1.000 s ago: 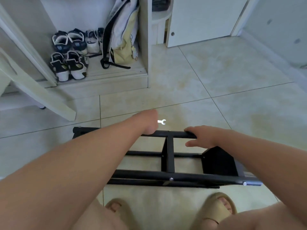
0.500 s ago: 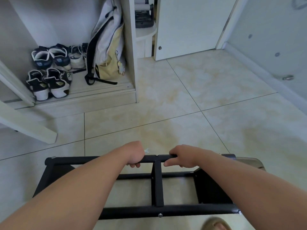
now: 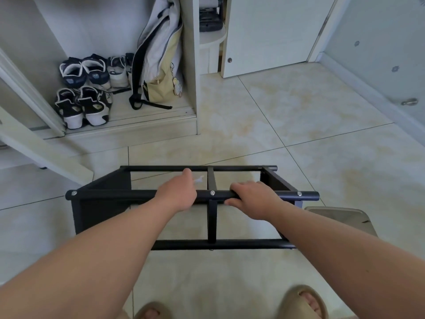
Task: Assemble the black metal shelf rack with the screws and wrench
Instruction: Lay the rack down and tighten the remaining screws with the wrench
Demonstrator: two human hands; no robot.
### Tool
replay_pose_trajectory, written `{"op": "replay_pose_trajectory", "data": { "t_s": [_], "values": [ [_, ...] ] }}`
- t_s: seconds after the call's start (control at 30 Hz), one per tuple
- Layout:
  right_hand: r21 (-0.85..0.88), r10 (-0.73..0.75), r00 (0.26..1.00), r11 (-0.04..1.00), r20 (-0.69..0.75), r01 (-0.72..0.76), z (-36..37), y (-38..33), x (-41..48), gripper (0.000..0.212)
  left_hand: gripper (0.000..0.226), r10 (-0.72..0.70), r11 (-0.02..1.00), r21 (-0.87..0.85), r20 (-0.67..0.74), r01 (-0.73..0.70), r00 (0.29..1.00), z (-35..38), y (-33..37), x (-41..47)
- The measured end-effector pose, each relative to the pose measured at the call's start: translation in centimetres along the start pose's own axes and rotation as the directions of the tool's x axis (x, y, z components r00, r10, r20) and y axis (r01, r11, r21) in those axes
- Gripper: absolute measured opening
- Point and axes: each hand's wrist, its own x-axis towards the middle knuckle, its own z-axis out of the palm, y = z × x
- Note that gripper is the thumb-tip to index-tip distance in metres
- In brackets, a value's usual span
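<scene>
Raised since a moment earlier, the rack (image 3: 110, 194) stood squarer before the person, its far rail now showing. Fingers of the left hand (image 3: 177, 195) and right hand (image 3: 251, 200) were curled round the near top rail, either side of the centre screw (image 3: 212, 192). I judged this a repositioning step. Next would come fetching the wrench (image 3: 199, 179), lying on the floor at twelve o'clock inside the frame. Open tile (image 3: 287, 116) ran toward one o'clock, a stool (image 3: 340, 216) crowded three, and the cupboard (image 3: 190, 65) stood at eleven.
</scene>
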Motion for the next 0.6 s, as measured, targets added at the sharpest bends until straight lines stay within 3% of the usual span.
{"op": "replay_pose_trajectory", "data": {
  "t_s": [0.23,0.37,0.6],
  "values": [
    [0.002,0.044,0.968,0.999,0.247,-0.046,4.3,0.2,-0.1,0.022,0.001,-0.032,0.999,0.039,0.271,0.023,0.962,4.0,-0.7,0.5],
    [-0.031,0.075,0.938,0.997,0.339,-0.069,6.2,1.5,0.4,0.021,0.021,-0.018,0.999,0.036,0.375,0.005,0.927,6.5,-0.8,1.6],
    [-0.049,0.077,0.9,0.997,0.429,-0.061,9.7,2.8,1.9,0.021,0.031,-0.031,0.999,0.044,0.419,0.013,0.908,10.9,-1.7,3.7]
  ]
}}
